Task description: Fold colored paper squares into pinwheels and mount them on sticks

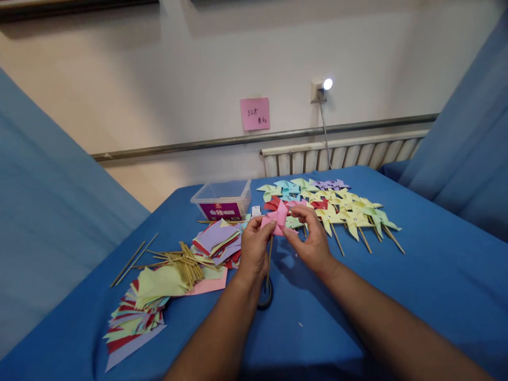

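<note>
My left hand [255, 244] is closed on a pink paper pinwheel [280, 216], its thumb at the pinwheel's middle. A thin wooden stick runs down below the pinwheel. On the other side, my right hand [311, 241] has its thumb and forefinger apart around the right-hand blades. Its thumb tip is at the lower blade; whether it presses there I cannot tell. Beneath my left hand lie scissors with a dark handle [265, 294], partly hidden. Behind my hands, several finished pinwheels [354, 218] in yellow, green, blue, red and purple lie on sticks.
A clear plastic box [222, 203] with a purple label stands at the back. To the left are wooden sticks [189, 267], coloured paper sheets [216, 239] and a fanned paper stack [137, 320]. The blue-covered table [357, 296] reaches a wall with a radiator [337, 154]. Blue curtains hang on both sides.
</note>
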{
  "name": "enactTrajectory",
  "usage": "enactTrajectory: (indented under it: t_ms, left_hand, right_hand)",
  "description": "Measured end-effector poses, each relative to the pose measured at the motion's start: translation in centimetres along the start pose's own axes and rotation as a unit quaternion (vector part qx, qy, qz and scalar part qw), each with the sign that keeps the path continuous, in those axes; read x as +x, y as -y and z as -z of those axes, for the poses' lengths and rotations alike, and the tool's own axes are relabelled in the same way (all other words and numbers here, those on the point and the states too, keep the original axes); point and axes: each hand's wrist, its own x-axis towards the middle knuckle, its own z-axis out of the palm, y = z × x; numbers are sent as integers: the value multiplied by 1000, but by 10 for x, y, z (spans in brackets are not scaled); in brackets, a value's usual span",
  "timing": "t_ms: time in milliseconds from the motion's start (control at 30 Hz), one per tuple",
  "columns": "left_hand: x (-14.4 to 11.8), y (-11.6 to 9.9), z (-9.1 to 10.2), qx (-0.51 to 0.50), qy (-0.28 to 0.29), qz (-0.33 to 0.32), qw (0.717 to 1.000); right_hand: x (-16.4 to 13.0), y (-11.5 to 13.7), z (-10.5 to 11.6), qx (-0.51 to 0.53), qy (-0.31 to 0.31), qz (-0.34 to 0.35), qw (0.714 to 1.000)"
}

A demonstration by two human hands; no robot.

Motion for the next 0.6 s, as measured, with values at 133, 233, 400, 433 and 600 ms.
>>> enactTrajectory:
  t_ms: [133,233,400,433,600]
  left_hand:
    - [-1,-3,0,-23,-9,10,1000]
    - [-2,-2,-1,-18,0,8,1000]
    - [-4,0,-3,-37,9,15,999]
    - [-4,0,-3,-43,9,20,999]
    - [-4,1,-2,-63,16,37,997]
  right_hand:
    - [-5,-4,-7,-17,54,-3,998]
    - [-7,-8,-9,-31,58,-5,998]
    - [-6,-10,-7,-27,56,4,998]
    - [-6,-9,-7,-25,58,7,998]
    - [-5,-6,-7,-13,40,-12,999]
